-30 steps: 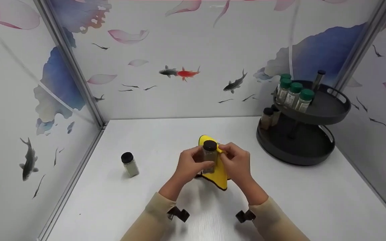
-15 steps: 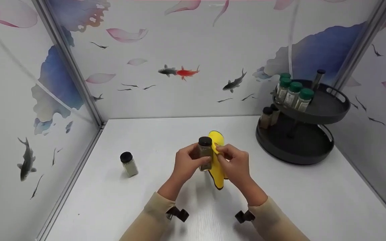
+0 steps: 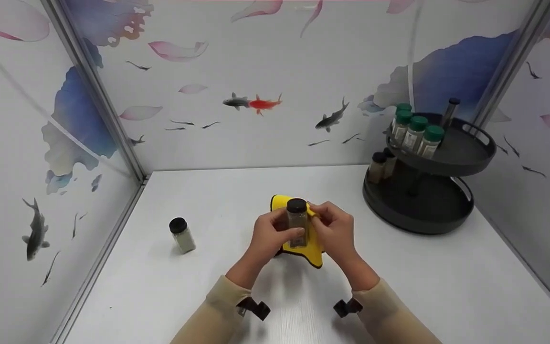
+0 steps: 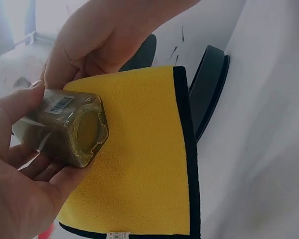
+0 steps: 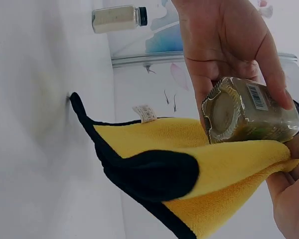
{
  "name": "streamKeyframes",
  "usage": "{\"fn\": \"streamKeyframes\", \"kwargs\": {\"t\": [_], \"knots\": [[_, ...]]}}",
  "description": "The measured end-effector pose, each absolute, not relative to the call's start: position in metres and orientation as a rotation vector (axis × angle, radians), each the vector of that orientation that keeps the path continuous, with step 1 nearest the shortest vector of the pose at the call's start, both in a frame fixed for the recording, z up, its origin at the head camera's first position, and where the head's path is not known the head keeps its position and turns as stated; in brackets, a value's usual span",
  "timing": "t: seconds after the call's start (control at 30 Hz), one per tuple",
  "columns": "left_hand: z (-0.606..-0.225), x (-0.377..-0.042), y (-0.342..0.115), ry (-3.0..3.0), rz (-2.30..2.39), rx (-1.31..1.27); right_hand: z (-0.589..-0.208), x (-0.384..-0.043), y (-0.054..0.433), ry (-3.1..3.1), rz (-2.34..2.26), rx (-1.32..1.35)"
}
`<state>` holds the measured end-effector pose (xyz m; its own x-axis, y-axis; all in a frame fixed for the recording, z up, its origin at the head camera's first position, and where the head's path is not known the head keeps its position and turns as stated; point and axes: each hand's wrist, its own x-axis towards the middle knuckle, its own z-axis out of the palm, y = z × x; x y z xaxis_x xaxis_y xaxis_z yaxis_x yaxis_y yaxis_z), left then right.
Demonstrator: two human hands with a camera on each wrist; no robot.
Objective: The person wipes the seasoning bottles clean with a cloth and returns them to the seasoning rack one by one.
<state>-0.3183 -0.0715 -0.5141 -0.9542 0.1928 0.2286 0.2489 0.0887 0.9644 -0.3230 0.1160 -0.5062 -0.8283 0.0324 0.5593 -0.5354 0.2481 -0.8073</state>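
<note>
My left hand (image 3: 268, 234) grips a square clear spice jar (image 3: 297, 224) with a black lid, thumb on the near side. A barcode label shows on the jar (image 4: 65, 122) in the left wrist view, and its base faces that camera. My right hand (image 3: 336, 229) pinches a yellow cloth (image 3: 313, 248) with black edging, right beside the jar. In the right wrist view the cloth (image 5: 239, 164) hangs in folds, touching the side of the jar (image 5: 249, 109). Both hands are above the white table.
A second black-lidded jar (image 3: 182, 235) of pale contents stands on the white table (image 3: 217, 296) to the left. At the back right is a black two-tier turntable rack (image 3: 418, 222); green-lidded jars (image 3: 414, 134) stand on its upper tier, brown jars (image 3: 376, 168) below.
Jar and cloth shift slightly left, then back right, in my hands. The cloth turns narrow half a second ago and now spreads wide behind the jar again. Both hands keep their holds.
</note>
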Motion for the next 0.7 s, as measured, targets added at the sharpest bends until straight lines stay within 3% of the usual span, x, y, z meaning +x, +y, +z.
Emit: {"fn": "streamKeyframes", "kwargs": {"t": [0.3, 0.7], "knots": [[-0.513, -0.326, -0.081, -2.196, -2.034, -0.277, -0.502, -0.305, 0.104, -2.092, 1.646, 0.493], [-0.514, -0.318, -0.073, -2.278, -2.02, -0.516, -0.505, -0.317, 0.111, -2.069, 1.579, 0.391]]}}
